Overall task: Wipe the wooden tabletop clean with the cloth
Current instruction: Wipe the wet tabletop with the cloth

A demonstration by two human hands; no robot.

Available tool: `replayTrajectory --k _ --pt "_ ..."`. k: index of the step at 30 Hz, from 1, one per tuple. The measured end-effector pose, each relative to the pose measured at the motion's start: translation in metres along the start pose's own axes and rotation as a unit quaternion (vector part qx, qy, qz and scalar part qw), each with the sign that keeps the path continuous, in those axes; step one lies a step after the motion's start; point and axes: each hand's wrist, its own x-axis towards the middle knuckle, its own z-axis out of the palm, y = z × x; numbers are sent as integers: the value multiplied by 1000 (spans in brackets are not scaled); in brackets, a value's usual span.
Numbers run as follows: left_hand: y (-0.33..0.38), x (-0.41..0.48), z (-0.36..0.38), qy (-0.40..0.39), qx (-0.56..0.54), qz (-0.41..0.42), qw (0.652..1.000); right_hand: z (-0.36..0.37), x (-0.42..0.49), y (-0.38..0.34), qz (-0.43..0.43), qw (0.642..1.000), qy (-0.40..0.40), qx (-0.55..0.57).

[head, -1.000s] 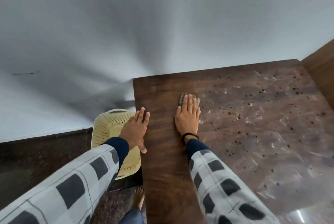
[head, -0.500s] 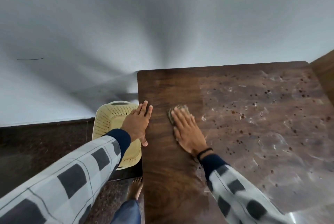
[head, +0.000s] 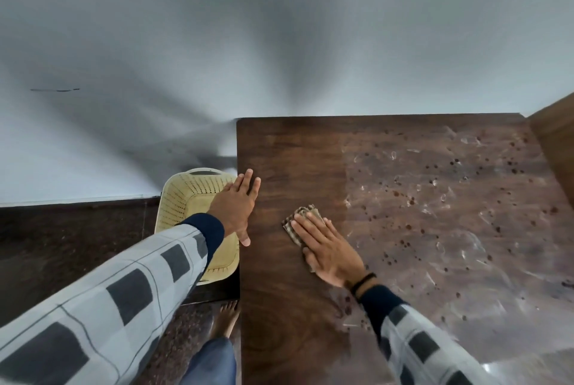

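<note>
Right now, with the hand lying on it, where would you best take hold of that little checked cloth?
Probably at the folded corner of the cloth that pokes out past the fingertips of the right hand, coming from above on the far side. The cloth lies flat on the tabletop under a flat palm, so only that layered edge is free to pinch.

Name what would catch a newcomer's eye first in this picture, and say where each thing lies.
The wooden tabletop looks split: a dark, clean strip on the left, and smears and dark spots across the right. Near that border the right hand presses flat on a checked cloth. The left hand rests at the table's left edge, with a cream perforated basket beside the table.
</note>
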Motion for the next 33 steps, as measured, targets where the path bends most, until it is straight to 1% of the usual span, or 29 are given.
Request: replayTrajectory --k 1,2,3,5,6,7,8,10,12,13,14,15,17,18,19,20,21,23,25,26,27,28,29,31,32,33 --pt "2 0 -1 -2 5 5 1000 -6 2 16 -20 999 -12 -25" --pt "2 -1 -1 -4 8 7 1000 -18 11 30 -8 999 -28 -33" --pt "0 -1 -2 -4 8 4 1000 -27 25 40 35 999 -29 -22" --pt "-1 -2 -1 -6 6 4 1000 -37 39 41 166 986 0 30" --pt "-1 -2 -1 -9 3 6 1000 -35 38 31 205 977 16 52" --pt "0 -3 -1 -11 -1 7 1000 -28 31 18 210 975 28 59" --pt "1 -3 -1 -11 -4 5 1000 -18 19 4 188 980 31 54" --pt "1 -2 -1 -9 -4 3 1000 -4 -9 -7 100 995 27 16" --pt "0 -2 -3 -10 -2 5 1000 -9 -13 14 21 1000 -5 -19" --pt "1 -2 -3 -11 -2 5 1000 -15 -9 25 8 999 -18 -38" --pt "1 -3 -4 -11 -3 4 1000 -24 -1 35 27 998 -28 -44" --pt "2 -3 -4 -11 -4 5 1000 -31 9 41 74 996 -27 -32" --pt "1 -3 -3 -8 -4 5 1000 -40 24 39 196 980 6 40" --pt "1 -3 -3 -7 -5 4 1000 -39 25 29 229 971 21 66" --pt "1 -3 -2 -7 -7 3 1000 -33 20 15 234 969 30 70" --pt "1 -3 -2 -7 -9 0 1000 -23 10 0 212 975 31 67" --pt "1 -3 -2 -8 -10 -2 1000 -12 -4 -13 169 984 28 55" --pt "0 -3 -1 -10 -12 -1 1000 1 -33 -20 61 998 4 14" --pt "1 -3 -3 -14 -12 1 1000 -6 -35 8 -28 998 -39 -28" --pt "2 -3 -4 -14 -10 2 1000 -14 -27 24 -48 996 -60 -48" --pt "2 -4 -5 -15 -8 5 1000 -25 -15 38 -44 994 -72 -63" --pt "2 -4 -5 -16 -7 6 1000 -35 -2 48 -5 996 -72 -61" --pt "2 -5 -6 -16 -8 5 1000 -42 9 53 56 996 -59 -41" --pt "2 -7 -6 -15 -14 4 1000 -44 19 42 169 985 -14 38" --pt "2 -7 -7 -15 -15 5 1000 -38 17 29 194 979 2 65" --pt "3 -8 -8 -16 -15 3 1000 -28 9 12 194 978 14 71"
